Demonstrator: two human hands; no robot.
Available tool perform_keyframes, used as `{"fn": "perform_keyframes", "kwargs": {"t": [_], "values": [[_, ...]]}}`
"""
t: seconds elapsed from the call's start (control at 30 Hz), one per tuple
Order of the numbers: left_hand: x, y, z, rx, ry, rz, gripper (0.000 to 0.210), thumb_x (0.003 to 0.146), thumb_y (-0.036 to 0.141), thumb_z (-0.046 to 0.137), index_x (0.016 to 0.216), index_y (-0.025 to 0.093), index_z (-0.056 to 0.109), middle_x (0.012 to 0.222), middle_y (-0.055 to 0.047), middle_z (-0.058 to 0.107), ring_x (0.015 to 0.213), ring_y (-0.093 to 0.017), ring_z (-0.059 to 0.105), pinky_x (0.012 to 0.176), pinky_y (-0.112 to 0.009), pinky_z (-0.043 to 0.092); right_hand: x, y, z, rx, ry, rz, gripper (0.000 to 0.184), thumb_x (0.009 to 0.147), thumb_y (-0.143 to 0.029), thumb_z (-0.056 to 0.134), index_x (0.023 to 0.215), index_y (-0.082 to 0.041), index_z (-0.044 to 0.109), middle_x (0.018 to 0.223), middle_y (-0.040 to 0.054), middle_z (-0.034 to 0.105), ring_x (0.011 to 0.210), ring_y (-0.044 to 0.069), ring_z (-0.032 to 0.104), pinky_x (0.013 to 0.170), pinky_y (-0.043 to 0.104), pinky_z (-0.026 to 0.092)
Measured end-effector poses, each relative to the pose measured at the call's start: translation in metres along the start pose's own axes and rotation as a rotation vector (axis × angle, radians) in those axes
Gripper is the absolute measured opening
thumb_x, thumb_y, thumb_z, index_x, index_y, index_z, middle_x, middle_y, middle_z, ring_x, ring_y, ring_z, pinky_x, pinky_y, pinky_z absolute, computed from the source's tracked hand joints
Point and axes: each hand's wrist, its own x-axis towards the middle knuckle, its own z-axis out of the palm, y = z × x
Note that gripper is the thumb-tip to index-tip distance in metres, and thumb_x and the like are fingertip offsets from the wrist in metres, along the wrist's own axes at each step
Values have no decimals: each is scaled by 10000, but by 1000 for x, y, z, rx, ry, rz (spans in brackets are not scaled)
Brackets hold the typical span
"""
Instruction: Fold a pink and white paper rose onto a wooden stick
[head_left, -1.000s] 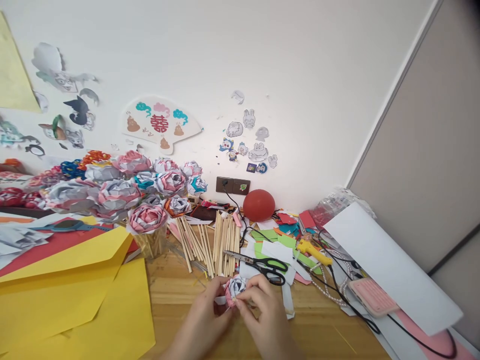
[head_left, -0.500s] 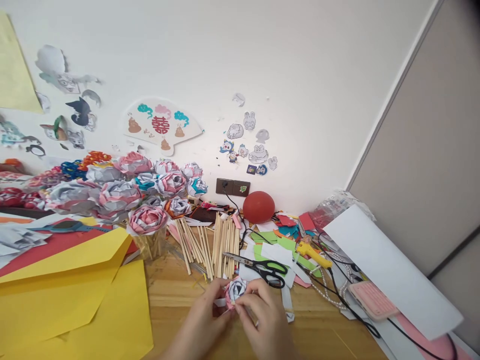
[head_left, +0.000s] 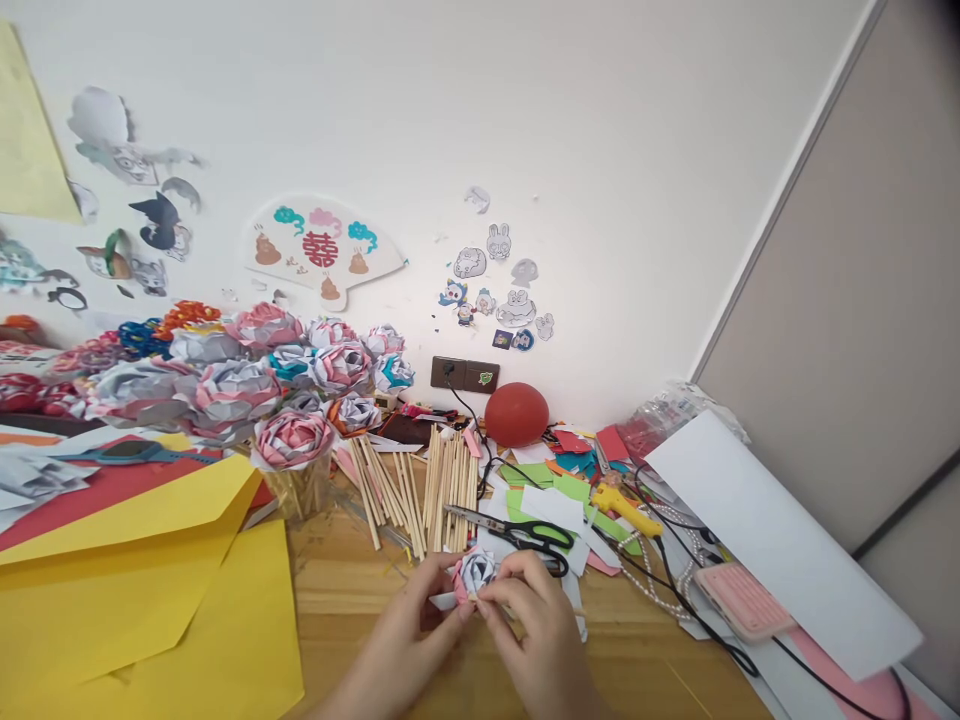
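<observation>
A small pink and white paper flower [head_left: 475, 574] is held between both hands above the wooden table. My left hand [head_left: 429, 622] grips it from the left, thumb low on its front edge. From the right, my right hand [head_left: 531, 612] pinches the flower's petals with thumb and fingertips. A wooden stick pokes out faintly beside the right hand. Just behind the flower lie black-handled scissors [head_left: 525, 532]. Several wooden sticks [head_left: 450, 490] rest in a row beyond it. My fingers cover the flower's underside.
Finished paper flowers [head_left: 294, 438] stand in a bunch at the left, above yellow paper sheets [head_left: 225, 620]. A red balloon [head_left: 517, 414] sits by the wall. Rightward are paper scraps [head_left: 551, 505], a yellow glue gun [head_left: 627, 512], cables, a pink calculator-like device [head_left: 744, 600] and a white sheet [head_left: 780, 540].
The paper flower has turned and shifted slightly to the right in my fingers. Both hands stay on it. A bit of stick now shows past my right hand.
</observation>
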Motion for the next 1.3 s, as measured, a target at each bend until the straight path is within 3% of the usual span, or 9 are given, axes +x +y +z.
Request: {"fn": "perform_keyframes", "kwargs": {"t": [0.73,0.97,1.17,1.3], "values": [[1,-1,-1,-68,33,-58,346,766,449,552,1009,205,509,750,-3,574,717,-167,544,618,-235,393,0,-2,-2,55,-3,-22,112,781,-79,484,770,-167,552,786,37,459,727,153,514,626,263,433],[4,-7,3,-308,14,-167,514,689,552,584,1055,213,459,638,44,543,507,-107,501,505,-226,361,-1,0,0,91,-8,20,119,812,-94,474,762,-172,549,783,30,462,736,146,517,638,247,433],[3,-2,9,-602,-33,-292,621,571,481,731,1080,240,470,757,8,625,690,-176,617,710,-340,454,-3,0,3,113,-24,61,123,812,-93,469,780,-177,552,791,30,465,739,145,519,630,235,443],[2,6,10,-606,8,-271,577,539,414,778,1023,228,525,806,-2,647,719,-161,613,718,-307,458,-3,-1,2,62,-24,53,133,810,-90,465,781,-177,562,779,30,466,730,150,521,633,246,440]]}}
